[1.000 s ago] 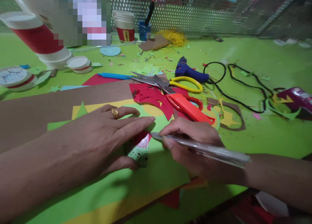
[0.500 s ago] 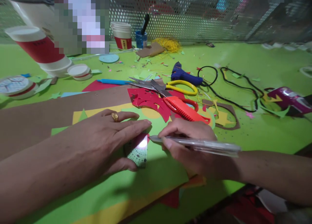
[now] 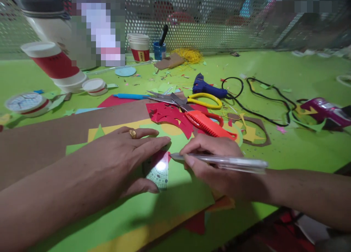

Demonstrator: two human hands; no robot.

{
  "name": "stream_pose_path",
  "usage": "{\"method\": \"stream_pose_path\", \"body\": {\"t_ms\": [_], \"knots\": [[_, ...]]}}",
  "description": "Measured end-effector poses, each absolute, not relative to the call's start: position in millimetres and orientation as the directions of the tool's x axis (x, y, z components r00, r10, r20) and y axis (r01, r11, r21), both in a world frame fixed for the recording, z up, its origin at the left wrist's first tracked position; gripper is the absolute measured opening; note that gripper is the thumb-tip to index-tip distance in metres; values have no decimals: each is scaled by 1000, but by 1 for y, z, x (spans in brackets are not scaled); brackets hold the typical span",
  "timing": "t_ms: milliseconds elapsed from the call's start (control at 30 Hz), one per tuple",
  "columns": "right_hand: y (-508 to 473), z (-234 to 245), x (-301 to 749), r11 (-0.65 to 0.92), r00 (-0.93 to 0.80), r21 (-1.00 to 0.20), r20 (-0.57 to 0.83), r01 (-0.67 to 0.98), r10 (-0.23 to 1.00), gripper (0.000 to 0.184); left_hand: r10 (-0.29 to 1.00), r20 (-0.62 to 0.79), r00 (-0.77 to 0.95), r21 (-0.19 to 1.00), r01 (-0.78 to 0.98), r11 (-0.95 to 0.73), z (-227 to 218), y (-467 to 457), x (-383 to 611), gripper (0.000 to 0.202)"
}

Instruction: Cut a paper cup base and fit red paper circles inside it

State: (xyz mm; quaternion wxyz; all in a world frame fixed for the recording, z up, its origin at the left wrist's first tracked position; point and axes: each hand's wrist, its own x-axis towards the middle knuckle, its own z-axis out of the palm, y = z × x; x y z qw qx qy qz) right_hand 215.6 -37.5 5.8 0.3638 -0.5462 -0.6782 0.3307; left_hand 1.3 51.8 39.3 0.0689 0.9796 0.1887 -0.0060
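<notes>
A clear protractor (image 3: pixel 157 177) with printed markings lies on a green paper sheet (image 3: pixel 175 197), a small piece of red paper showing under its edge. My left hand (image 3: pixel 123 164), with a gold ring, rests over the protractor, fingers stretched out and thumb apart; it covers part of the protractor. My right hand (image 3: pixel 211 160) is closed around a clear-barrelled pen (image 3: pixel 233 162). The pen's tip meets the red piece right beside the protractor's straight edge.
Beyond my hands lie yellow-handled scissors (image 3: pixel 205 100), an orange-red handled tool (image 3: pixel 211 124), red paper scraps (image 3: pixel 170 115) and a blue pen (image 3: pixel 130 96). A blue glue gun (image 3: pixel 208 88) with a black cord stands farther back. Paper cups (image 3: pixel 55 64) are at left, a purple can (image 3: pixel 323 112) at right.
The whole view has shifted slightly, so most things at left sit a little lower and farther right. Both hands keep nearly the same pose, the pen tip still at the protractor's edge.
</notes>
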Motion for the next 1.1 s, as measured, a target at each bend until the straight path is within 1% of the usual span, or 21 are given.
{"method": "stream_pose_path", "body": {"t_ms": [100, 333, 433, 467, 500, 533, 633, 733, 833, 1000, 1100], "knots": [[-38, 5, 216, 184, -141, -849, 130, 495, 981, 7, 366, -57, 929, 127, 370, -920, 41, 51, 1, 39], [-38, 4, 217, 194, -145, -827, 137, 527, 980, 8, 349, -38, 936, 97, 351, -931, 37, 53, 2, 39], [-38, 4, 217, 203, -136, -817, 153, 540, 979, 8, 308, 31, 951, 101, 303, -948, 35, 54, 2, 41], [-38, 3, 217, 207, -138, -812, 157, 545, 978, 8, 291, 77, 953, 101, 283, -954, 36, 54, 2, 41], [-38, 3, 217, 213, -141, -808, 162, 549, 977, 9, 312, 12, 950, 101, 309, -946, 36, 53, 2, 39], [-39, 3, 217, 219, -144, -805, 167, 551, 975, 9, 336, -19, 942, 96, 336, -937, 37, 53, 2, 36], [-39, 1, 218, 228, -149, -800, 174, 555, 973, 10, 380, -60, 923, 113, 384, -916, 40, 52, 3, 35], [-39, 2, 218, 235, -155, -799, 179, 553, 972, 9, 402, -72, 913, 115, 408, -906, 41, 51, 4, 35], [-38, 4, 218, 240, -164, -800, 178, 550, 970, 8, 388, -79, 918, 103, 395, -913, 40, 51, 5, 32], [-39, 7, 217, 248, -162, -804, 189, 540, 968, 9, 389, -45, 920, 114, 391, -913, 40, 51, 6, 30], [-39, 7, 216, 263, -171, -806, 203, 530, 964, 8, 393, -50, 918, 110, 396, -912, 39, 51, 4, 29]]}}
